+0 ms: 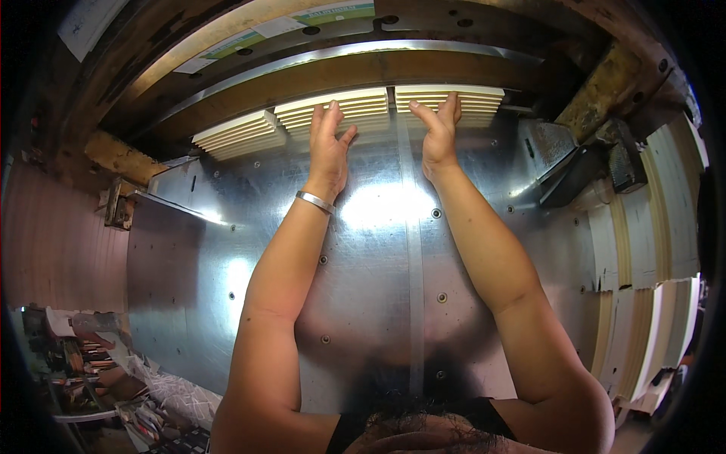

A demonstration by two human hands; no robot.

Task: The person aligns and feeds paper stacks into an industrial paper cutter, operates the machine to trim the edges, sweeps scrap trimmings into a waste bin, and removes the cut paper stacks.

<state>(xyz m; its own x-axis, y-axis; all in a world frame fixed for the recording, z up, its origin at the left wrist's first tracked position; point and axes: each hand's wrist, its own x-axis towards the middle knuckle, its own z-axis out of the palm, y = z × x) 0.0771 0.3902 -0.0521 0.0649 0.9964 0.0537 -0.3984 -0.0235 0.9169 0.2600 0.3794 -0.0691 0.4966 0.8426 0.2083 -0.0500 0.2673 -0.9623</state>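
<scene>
Both forearms reach out over the steel table (pixel 227 250); the left hand (pixel 329 144), fingers flat and unclenched, presses the middle paper stack (pixel 340 108); the right hand (pixel 440 132) likewise rests open against the right stack (pixel 454 98); judging by this, the stacks are being squared under the blade bar (pixel 302 59), calling for even pushing.

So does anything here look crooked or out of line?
Yes. Of the three paper stacks at the back of the metal table, the left stack sits turned and apart from the others. The left hand rests on the middle stack, the right hand on the right stack.
</scene>
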